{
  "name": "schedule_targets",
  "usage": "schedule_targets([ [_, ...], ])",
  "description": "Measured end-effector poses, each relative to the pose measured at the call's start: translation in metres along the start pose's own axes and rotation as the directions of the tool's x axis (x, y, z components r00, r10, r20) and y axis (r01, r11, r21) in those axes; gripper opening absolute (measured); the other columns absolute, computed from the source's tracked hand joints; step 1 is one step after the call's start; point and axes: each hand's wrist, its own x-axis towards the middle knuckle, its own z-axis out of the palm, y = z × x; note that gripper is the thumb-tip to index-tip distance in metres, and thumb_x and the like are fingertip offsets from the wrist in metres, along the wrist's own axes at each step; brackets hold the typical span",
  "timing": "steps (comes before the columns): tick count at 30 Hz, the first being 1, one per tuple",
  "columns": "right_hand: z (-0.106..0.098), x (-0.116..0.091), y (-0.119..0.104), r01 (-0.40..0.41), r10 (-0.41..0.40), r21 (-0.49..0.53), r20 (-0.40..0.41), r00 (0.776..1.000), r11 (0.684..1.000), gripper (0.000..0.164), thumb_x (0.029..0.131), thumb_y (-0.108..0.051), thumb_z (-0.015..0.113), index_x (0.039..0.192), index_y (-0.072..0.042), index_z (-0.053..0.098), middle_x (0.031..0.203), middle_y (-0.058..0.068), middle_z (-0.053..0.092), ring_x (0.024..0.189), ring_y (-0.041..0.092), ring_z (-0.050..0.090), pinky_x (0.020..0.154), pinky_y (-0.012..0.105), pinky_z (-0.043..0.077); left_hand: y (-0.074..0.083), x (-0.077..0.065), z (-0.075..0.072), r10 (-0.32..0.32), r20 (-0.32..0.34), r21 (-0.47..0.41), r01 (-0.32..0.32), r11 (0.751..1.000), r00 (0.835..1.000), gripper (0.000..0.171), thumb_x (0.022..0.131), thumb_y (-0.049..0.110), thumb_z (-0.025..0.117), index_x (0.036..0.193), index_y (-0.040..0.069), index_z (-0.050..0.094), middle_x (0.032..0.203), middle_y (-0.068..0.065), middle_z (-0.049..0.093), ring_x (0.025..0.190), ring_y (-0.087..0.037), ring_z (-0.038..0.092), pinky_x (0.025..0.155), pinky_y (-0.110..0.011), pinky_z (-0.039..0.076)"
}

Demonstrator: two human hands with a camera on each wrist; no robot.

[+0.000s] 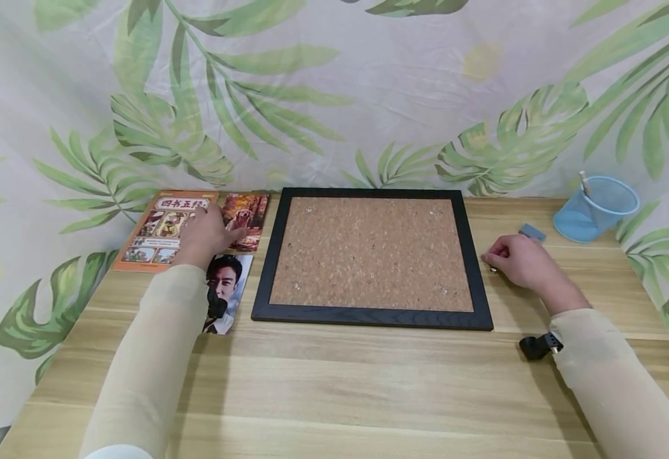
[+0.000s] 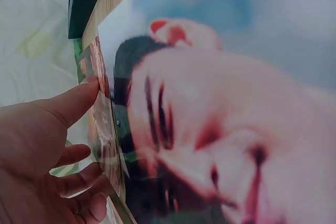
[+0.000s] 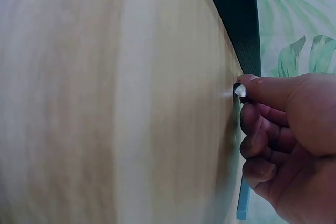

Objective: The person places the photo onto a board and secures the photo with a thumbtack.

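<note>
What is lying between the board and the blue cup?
In the head view, the right hand and a grey-blue block are between the board and cup. The right wrist view shows this hand pinching something small.

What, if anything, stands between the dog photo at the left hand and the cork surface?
Only a strip of tabletop and the black frame's left border separate the dog photo from the cork surface; nothing else visible stands between.

Pale cloth backdrop, green leaf print, creased — behind light wood-grain table — soft, diffuse light.
</note>
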Motion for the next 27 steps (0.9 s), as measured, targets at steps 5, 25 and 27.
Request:
schedule_targets([
  [5, 0.0, -0.002, -0.002, -0.007, 0.008, 0.023, -0.03, 1.0, 1.0, 0.029, 0.107, -0.025, 0.067, 0.1, 0.002, 0.074, 0.086, 0.012, 0.071, 0.08, 0.025, 0.062, 0.075, 0.037, 0.047, -0.002, 0.001, 0.003, -0.002, -0.041, -0.115, -0.003, 0.993, 0.999, 0.101, 0.101, 0.046, 0.073, 0.171, -0.002, 0.019, 0.164, -0.047, 0.02, 0.141, -0.068, 0.036, 0.113, -0.076, 0.038],
  [25, -0.004, -0.008, -0.017, -0.007, 0.022, 0.092, -0.162, 0.987, 0.996, 0.028, 0.109, -0.024, 0.066, 0.108, 0.002, 0.076, 0.085, 0.012, 0.075, 0.077, 0.019, 0.063, 0.071, 0.035, 0.049, -0.022, -0.018, -0.003, 0.11, -0.181, -0.406, -0.176, 0.897, 0.977, 0.056, 0.11, 0.03, 0.06, 0.159, 0.003, 0.051, 0.151, -0.027, 0.056, 0.092, -0.033, 0.06, 0.074, -0.045, 0.05],
  [27, -0.004, -0.009, -0.018, -0.007, 0.023, 0.096, -0.167, 0.986, 0.995, 0.028, 0.109, -0.024, 0.066, 0.108, 0.002, 0.076, 0.084, 0.012, 0.074, 0.076, 0.018, 0.062, 0.071, 0.034, 0.049, -0.021, -0.025, -0.005, 0.103, -0.184, -0.435, -0.175, 0.883, 0.978, 0.056, 0.111, 0.033, 0.058, 0.159, 0.006, 0.052, 0.15, -0.025, 0.057, 0.08, -0.027, 0.057, 0.066, -0.04, 0.048],
])
